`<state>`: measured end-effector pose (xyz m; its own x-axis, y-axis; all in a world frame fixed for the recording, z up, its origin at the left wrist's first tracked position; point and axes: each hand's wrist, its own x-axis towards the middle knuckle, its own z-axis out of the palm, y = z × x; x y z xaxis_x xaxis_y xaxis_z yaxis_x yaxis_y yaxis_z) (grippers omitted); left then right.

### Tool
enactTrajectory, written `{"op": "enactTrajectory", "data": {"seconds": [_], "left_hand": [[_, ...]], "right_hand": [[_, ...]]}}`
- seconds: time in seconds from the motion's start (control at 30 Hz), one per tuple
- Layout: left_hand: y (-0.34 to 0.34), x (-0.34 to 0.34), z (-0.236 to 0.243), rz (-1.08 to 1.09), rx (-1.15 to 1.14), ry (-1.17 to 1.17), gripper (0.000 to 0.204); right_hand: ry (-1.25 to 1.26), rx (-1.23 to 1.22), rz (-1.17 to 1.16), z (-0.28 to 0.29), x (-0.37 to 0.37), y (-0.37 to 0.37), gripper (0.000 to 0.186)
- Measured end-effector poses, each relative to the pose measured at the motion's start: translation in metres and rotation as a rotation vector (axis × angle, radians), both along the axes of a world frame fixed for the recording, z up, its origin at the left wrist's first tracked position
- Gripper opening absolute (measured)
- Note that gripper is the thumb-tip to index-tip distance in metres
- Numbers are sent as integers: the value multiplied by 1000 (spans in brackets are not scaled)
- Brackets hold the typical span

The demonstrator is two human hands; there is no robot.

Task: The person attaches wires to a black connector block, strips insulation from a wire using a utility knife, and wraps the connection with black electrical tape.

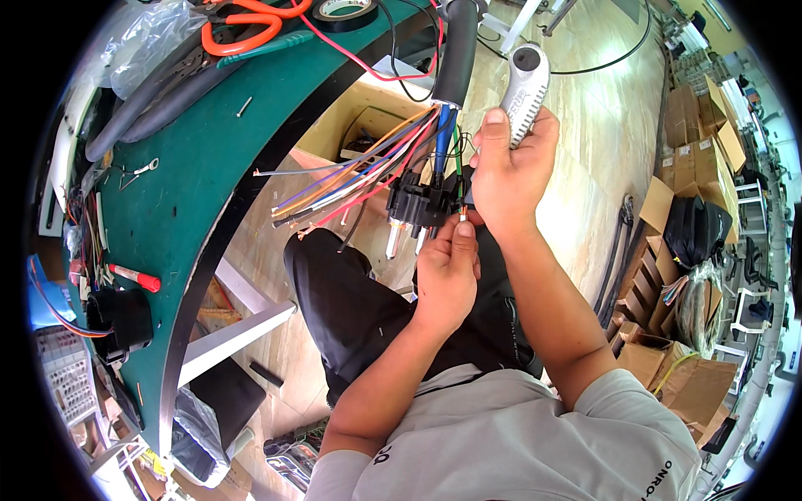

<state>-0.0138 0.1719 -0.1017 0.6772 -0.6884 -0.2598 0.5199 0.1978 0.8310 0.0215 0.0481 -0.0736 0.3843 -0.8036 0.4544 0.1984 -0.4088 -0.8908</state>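
Fingers (494,132) grip a grey handle (525,93); a box (314,160) holds dark items (355,149)

We find the left forearm (391,367) and right forearm (553,288) bare and converging ahead of the body. Our left hand (449,271) is closed in a pinch, its thumb (464,238) uppermost. Our right hand (518,171) sits higher, just to the right, fingers (545,129) curled into a grip, thumb pointing upward. We cannot tell whether the hands touch.

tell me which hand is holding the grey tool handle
The right hand: its thumb and fingers clasp the grey handle, whereas the left hand is lower in view, beside the black connector.
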Motion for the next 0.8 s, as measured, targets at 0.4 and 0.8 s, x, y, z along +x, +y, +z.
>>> {"op": "enactTrajectory", "data": {"seconds": [0.4, 0.8], "left_hand": [[-2, 0, 0, 16, 19, -24, 33], [-5, -2, -2, 41, 15, -33, 33]], "right_hand": [[-136, 44, -13, -2, 2, 8, 35], [-237, 63, -90, 0, -3, 17, 34]]}}
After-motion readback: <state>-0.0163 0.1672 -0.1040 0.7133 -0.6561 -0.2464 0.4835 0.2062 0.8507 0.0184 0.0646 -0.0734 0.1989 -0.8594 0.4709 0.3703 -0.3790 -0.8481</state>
